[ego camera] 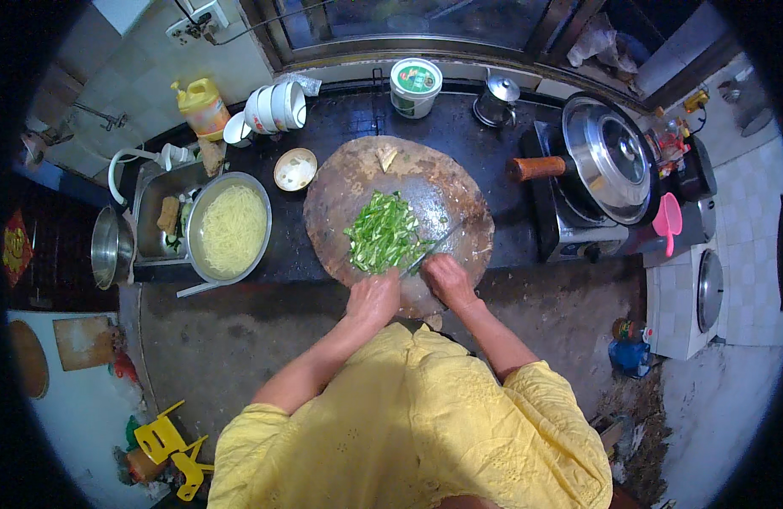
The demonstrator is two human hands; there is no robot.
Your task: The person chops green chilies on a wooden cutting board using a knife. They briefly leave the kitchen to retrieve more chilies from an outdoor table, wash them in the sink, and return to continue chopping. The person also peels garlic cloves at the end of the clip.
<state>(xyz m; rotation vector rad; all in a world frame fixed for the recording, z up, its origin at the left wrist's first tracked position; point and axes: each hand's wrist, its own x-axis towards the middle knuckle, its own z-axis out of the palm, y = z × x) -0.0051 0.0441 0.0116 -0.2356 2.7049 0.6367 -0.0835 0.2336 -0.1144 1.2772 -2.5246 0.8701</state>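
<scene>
A round wooden chopping board lies before me at the counter's front. On it is a heap of sliced green vegetable, perhaps green pepper. My left hand closes at the heap's near edge around what seems to be the handle of a knife. The knife's blade slants away to the right, seen nearly edge-on. Right of the blade, my right hand rests with curled fingers over a bit of green vegetable, mostly hidden. A pale, wedge-shaped piece, possibly ginger, sits near the board's far edge.
A metal pan of pale noodles or shreds stands left, beside the sink. Behind are a small bowl, stacked bowls, a white tub and a metal pot. At right, a lidded wok sits on a stove.
</scene>
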